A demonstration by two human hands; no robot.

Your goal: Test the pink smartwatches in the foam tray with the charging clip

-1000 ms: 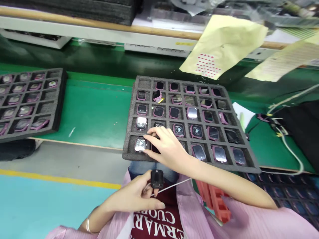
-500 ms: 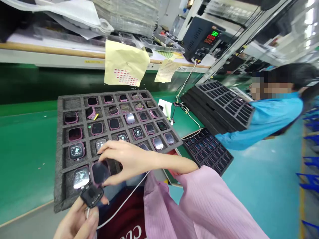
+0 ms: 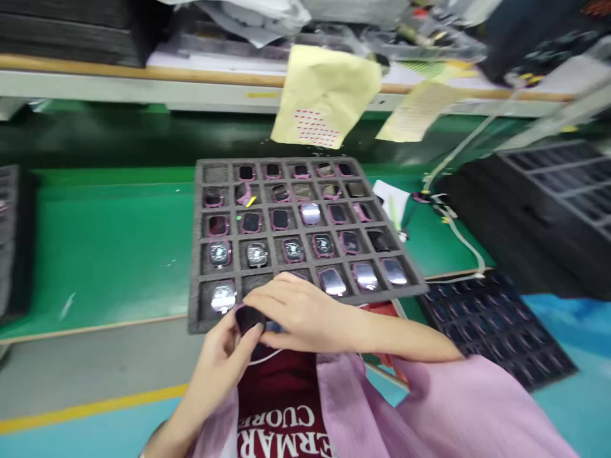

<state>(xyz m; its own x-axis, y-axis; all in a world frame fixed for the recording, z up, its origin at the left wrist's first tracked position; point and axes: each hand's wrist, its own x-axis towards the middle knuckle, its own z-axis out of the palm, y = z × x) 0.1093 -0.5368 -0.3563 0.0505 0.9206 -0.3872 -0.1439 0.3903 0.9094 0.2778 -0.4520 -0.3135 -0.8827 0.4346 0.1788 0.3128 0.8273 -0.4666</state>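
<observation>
My left hand [image 3: 222,350] and my right hand [image 3: 300,312] meet at the near edge of a grey foam tray [image 3: 193,280]. Between them is a smartwatch body [image 3: 248,317] with a dark screen and purplish frame. My left thumb presses on its face, and my right fingers close on its far side. A white cable [image 3: 270,358] runs out below my hands; whatever it joins is hidden by them. The tray's compartments hold many similar watches, some with lit dials, such as a watch [image 3: 256,254] just beyond my hands. One compartment just behind my right fingers shows bare foam.
A shelf edge [image 3: 214,79] crosses the back, with yellow paper [image 3: 329,95] hanging from it. At right are stacked dark trays [image 3: 515,210] and a lower tray of watches [image 3: 496,331]. Another foam tray [image 3: 14,242] stands at far left on the green bench [image 3: 109,254].
My right hand has brought the watch from above the tray toward me, and both hands now meet on it. The black device in my left hand is now hidden. The view has swung left.
</observation>
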